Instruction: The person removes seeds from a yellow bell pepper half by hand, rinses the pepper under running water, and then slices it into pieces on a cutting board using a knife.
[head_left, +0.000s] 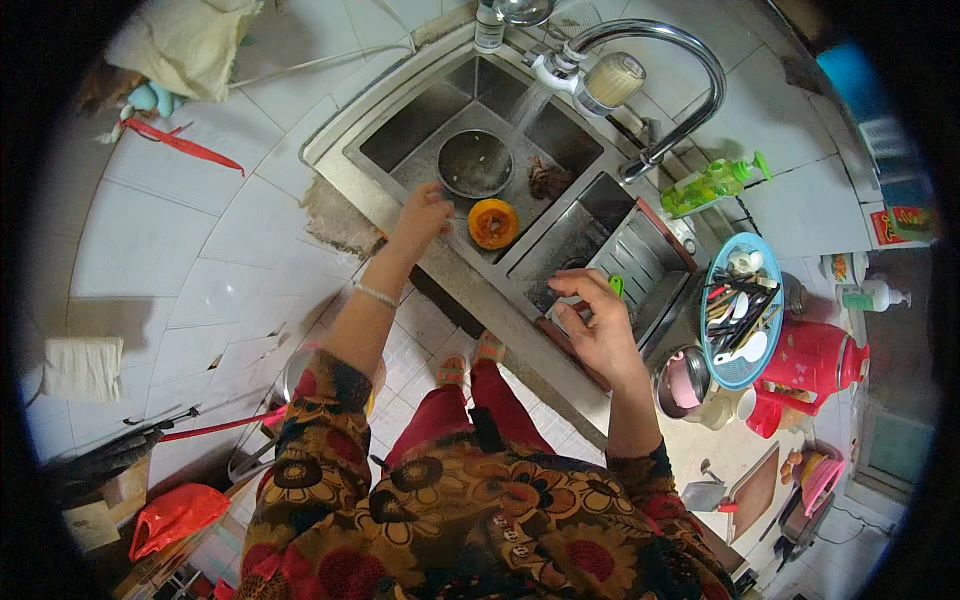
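Over the sink's front rim, my left hand (429, 214) hangs with bent fingers apart and holds nothing. Beside it in the large steel basin (420, 161) lies a cut piece of orange pumpkin (493, 224), its hollow facing up. A round metal bowl (475, 163) with water and a few pale bits sits behind the pumpkin. Water runs from the chrome faucet (701, 60) through a filter (611, 81) into the basin. A brown clump (548, 180) lies at the basin's right. My right hand (589, 311) is above the smaller basin, fingers curled apart; a green-handled item (616, 285) shows behind it.
A slatted steel drain rack (637, 255) covers part of the small basin. Right of it are a green soap bottle (705, 186), a blue basket of utensils (742, 300), a red thermos (814, 356) and a metal pot (664, 386). A cutting board (754, 491) stands farther down the counter.
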